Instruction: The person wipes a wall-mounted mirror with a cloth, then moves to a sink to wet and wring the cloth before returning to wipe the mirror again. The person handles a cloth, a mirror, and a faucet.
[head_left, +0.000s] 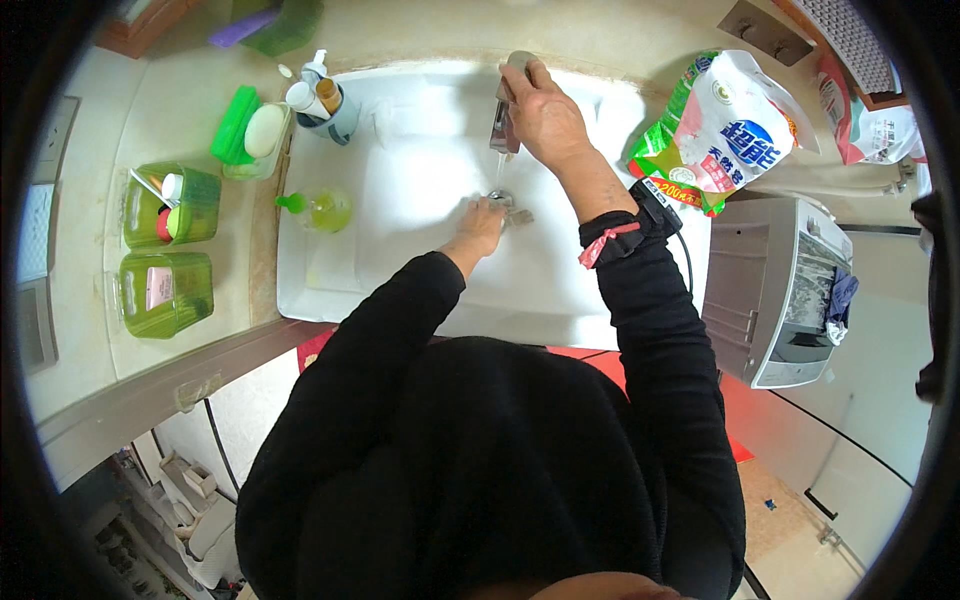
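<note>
My right hand (551, 116) grips the lever of the metal faucet (504, 131) at the back of the white sink (420, 262). A thin stream of water (500, 165) falls from the spout. Below it, my left hand (482, 225) is low in the basin beside the round metal drain (497, 195). A small brownish, partly see-through object (520, 217) shows at the fingers' right side. What it is, and whether the fingers hold it or only touch it, I cannot tell.
A pump bottle (330, 210) with a green top is at the sink's left. Behind it are a cup (337, 120) of toiletries and a soap dish (262, 154). Green baskets (169, 292) line the left wall. A detergent bag (720, 135) stands at the right, near a washing machine (780, 292).
</note>
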